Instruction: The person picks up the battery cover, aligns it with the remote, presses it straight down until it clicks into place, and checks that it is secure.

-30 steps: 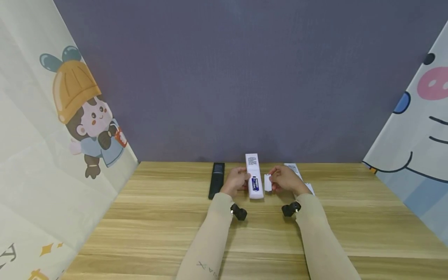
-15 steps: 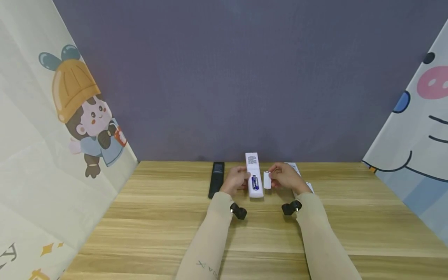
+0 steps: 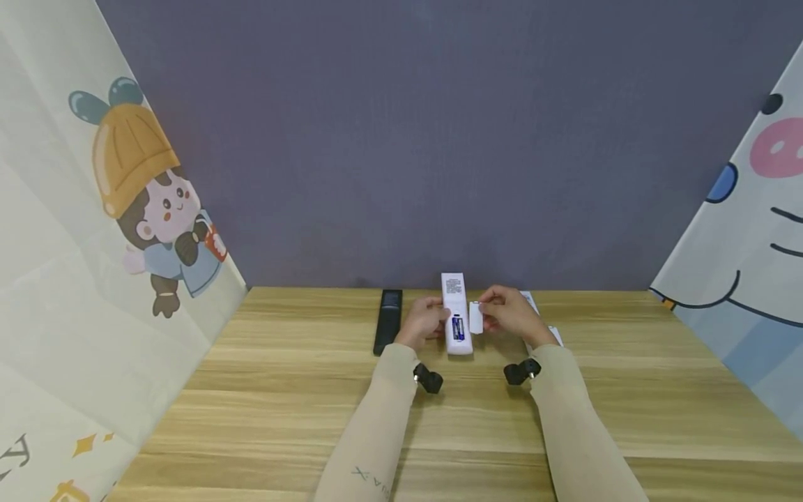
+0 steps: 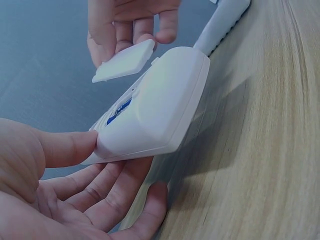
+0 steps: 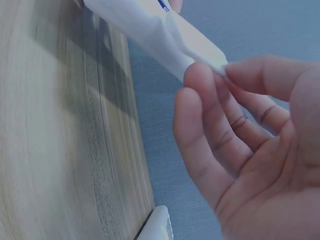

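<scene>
My left hand (image 3: 423, 322) grips a white remote control (image 3: 454, 300) by its left side, thumb on the back and fingers underneath. The remote's back faces up, and two blue batteries (image 3: 459, 328) sit in its uncovered compartment. In the left wrist view the remote (image 4: 160, 100) is raised off the wood and casts a shadow. Between thumb and fingers my right hand (image 3: 511, 315) pinches a white battery cover (image 3: 476, 318), just right of the remote. The left wrist view shows this cover (image 4: 125, 62) tilted above the remote, apart from the compartment.
A black remote (image 3: 388, 322) lies on the wooden table (image 3: 351, 397) left of my left hand. Another white remote (image 3: 528, 300) lies under and behind my right hand, with a white piece (image 3: 555, 335) beside it. A dark grey wall (image 3: 401, 139) stands at the table's back edge.
The battery cover in my right hand has moved slightly up and left, closer to the remote. My left hand still holds the remote in nearly the same place.
</scene>
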The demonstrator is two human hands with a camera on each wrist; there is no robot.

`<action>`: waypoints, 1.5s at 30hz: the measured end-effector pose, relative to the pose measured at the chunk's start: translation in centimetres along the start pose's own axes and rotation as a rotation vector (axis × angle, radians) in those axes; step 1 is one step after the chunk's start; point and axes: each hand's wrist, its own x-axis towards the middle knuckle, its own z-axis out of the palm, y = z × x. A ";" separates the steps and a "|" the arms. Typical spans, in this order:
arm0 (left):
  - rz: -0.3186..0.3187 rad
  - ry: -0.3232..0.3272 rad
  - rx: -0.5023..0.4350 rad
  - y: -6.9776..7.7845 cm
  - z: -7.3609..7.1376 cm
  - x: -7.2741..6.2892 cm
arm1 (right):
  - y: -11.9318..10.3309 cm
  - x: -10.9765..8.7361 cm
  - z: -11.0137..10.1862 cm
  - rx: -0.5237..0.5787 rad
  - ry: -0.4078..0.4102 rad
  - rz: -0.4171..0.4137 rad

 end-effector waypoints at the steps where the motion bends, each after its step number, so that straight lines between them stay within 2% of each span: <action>1: 0.000 0.001 0.002 0.0 0.0 0.0 | -0.1 0.0 0.0 0.005 -0.002 -0.003; 15: -0.019 0.005 0.021 0.3 0.0 -0.4 | -0.9 -0.4 0.4 0.020 -0.035 -0.089; 38: 0.001 -0.005 0.003 0.3 0.1 -0.4 | -1.4 -0.4 0.9 0.009 -0.144 -0.139; 45: -0.002 0.000 -0.008 0.3 0.0 -0.5 | -1.4 -0.3 1.1 0.014 -0.148 -0.141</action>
